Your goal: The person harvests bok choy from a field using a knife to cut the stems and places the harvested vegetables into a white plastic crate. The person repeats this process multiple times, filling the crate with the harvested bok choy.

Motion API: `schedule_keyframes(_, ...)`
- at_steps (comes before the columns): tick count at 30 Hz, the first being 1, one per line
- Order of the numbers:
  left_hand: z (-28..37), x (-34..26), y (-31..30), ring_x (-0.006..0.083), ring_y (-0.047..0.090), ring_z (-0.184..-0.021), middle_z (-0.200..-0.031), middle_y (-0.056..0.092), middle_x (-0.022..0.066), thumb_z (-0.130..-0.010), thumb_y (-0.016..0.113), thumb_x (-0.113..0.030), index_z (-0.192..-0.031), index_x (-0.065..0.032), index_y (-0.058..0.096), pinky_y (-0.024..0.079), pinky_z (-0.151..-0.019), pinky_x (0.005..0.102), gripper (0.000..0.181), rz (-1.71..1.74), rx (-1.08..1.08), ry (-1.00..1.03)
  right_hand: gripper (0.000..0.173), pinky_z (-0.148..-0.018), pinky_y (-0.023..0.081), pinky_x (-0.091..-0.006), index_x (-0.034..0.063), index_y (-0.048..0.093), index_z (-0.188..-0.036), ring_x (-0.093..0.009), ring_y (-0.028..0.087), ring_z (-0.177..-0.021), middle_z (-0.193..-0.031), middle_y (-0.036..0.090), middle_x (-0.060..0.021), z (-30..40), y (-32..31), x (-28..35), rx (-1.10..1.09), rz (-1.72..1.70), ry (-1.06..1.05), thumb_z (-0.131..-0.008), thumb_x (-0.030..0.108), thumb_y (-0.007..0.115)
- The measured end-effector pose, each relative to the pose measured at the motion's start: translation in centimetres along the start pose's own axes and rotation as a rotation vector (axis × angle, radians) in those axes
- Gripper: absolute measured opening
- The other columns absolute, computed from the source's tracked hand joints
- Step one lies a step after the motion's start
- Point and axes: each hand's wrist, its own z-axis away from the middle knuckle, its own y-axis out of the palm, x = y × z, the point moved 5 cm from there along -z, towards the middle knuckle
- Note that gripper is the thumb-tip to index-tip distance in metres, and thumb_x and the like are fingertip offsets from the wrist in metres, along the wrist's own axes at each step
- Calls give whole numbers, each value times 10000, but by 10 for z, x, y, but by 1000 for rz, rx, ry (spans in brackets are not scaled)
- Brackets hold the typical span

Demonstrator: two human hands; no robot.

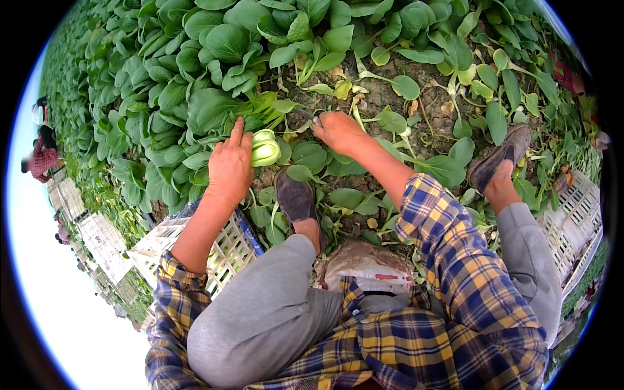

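Note:
My left hand [230,163] rests over a cut head of green leafy vegetable, like bok choy [264,148], whose pale base shows beside the fingers. The index finger is stretched toward the leaves, and the thumb side is hidden. My right hand [340,130] is curled around the handle of a small tool, probably a knife; its dark blade [303,113] points at the stems of a standing plant [263,105]. Most of the handle is hidden in the fist.
Dense leafy plants [161,87] grow ahead and left. Loose leaves [443,168] litter the soil [385,92]. A white plastic crate [229,243] stands beside my left leg, another crate [575,214] at the right. Farther left, a person [43,158] is near more crates [102,239].

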Motion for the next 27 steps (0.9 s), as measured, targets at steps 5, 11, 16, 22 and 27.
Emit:
schedule_keyframes(5, -2, 6, -3, 245, 614, -1024, -1445, 431, 150, -641, 714, -27, -1208, -11, 527, 461, -885, 335, 598, 18, -9, 47, 280, -830, 501, -482, 19, 667, -939, -399, 636, -927, -961, 668, -222, 0, 2, 0, 39, 85, 8, -930, 275, 552)
schedule_keyframes(11, 4, 16, 5, 234, 609, -1000, -1449, 418, 165, -633, 700, -3, -1167, -4, 532, 454, -882, 341, 560, -1, -61, 87, 313, -713, 507, -503, -21, 558, -965, -422, 640, -792, -778, 650, -232, 48, 8, -12, -179, 95, -26, -935, 290, 561)
schedule_keyframes(16, -15, 12, -14, 269, 640, -898, -1466, 379, 180, -638, 747, -50, -1084, -7, 551, 493, -812, 376, 490, 29, 38, 80, 340, -646, 524, -485, -18, 537, -974, -418, 650, -722, -723, 648, -228, 30, -2, 20, -277, 95, -144, -930, 318, 569)
schedule_keyframes(22, -17, 27, -2, 266, 621, -991, -1415, 450, 160, -635, 733, -41, -1101, 4, 561, 471, -876, 353, 499, 11, -58, 116, 329, -717, 509, -520, -25, 576, -982, -452, 627, -793, -788, 641, -267, 2, -3, 20, -275, 10, -57, -942, 300, 547)
schedule_keyframes(27, -10, 27, 4, 262, 607, -1001, -1389, 472, 144, -621, 709, -21, -1106, 4, 566, 461, -888, 348, 506, 22, -77, 140, 326, -793, 504, -505, -20, 611, -965, -435, 625, -887, -902, 655, -256, -15, 6, 23, -133, -21, 9, -938, 298, 545)
